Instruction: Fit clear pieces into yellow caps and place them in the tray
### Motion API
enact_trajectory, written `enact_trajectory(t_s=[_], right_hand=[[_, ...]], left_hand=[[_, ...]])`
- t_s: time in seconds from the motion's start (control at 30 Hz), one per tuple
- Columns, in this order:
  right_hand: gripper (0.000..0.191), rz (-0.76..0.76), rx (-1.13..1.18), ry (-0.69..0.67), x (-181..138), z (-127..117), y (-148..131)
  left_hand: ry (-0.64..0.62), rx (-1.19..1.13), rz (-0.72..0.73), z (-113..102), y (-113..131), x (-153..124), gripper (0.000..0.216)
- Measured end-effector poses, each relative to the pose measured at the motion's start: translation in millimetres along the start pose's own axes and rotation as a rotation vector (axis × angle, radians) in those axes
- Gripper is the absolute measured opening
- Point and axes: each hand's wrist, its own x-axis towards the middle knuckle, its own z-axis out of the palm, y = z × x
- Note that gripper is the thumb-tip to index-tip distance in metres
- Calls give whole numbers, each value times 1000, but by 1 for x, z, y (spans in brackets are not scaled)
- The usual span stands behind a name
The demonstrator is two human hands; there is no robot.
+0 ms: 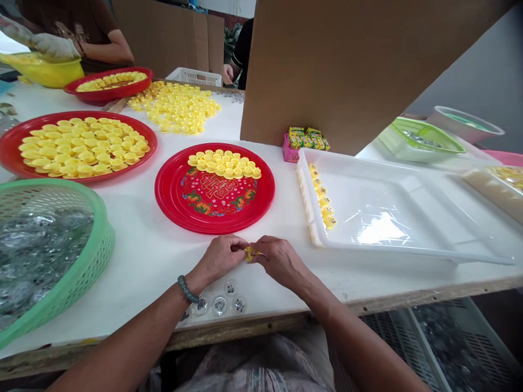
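My left hand (pixel 220 257) and my right hand (pixel 279 260) meet over the white table near its front edge, both pinched on one small yellow piece (pixel 250 253). A green bead bracelet sits on my left wrist. Just beyond the hands lies a red plate (pixel 175 190) with a row of yellow caps (pixel 224 164) along its far side. A few clear round lids (pixel 220 304) lie on the table under my left forearm. To the right stands a white tray (pixel 408 239) with a short column of finished yellow pieces (pixel 322 197) along its left wall.
A green basket (pixel 87 256) of clear lids stands at the left. Two more red plates (pixel 12 158) of yellow caps and a loose pile (pixel 180 106) lie further back. A cardboard sheet (pixel 351 65) stands behind the tray. Other people sit at the far side.
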Motion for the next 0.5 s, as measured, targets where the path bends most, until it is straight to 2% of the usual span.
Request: enact_trajectory(t_s=[0.1,0.27,0.43,0.5], right_hand=[[9,9,22,-35,4,0,2],[10,5,-81,-107,13,-1,3],[13,31,-161,-192,18,-11,-2],[10,11,-141,-172,15,-11,-2]], left_hand=[[32,-87,-84,5,-3,1,21],[23,-312,-327,10,-4,4,37],[-8,-307,-361,9,0,3,43],[-15,-312,-339,9,-1,2,43]])
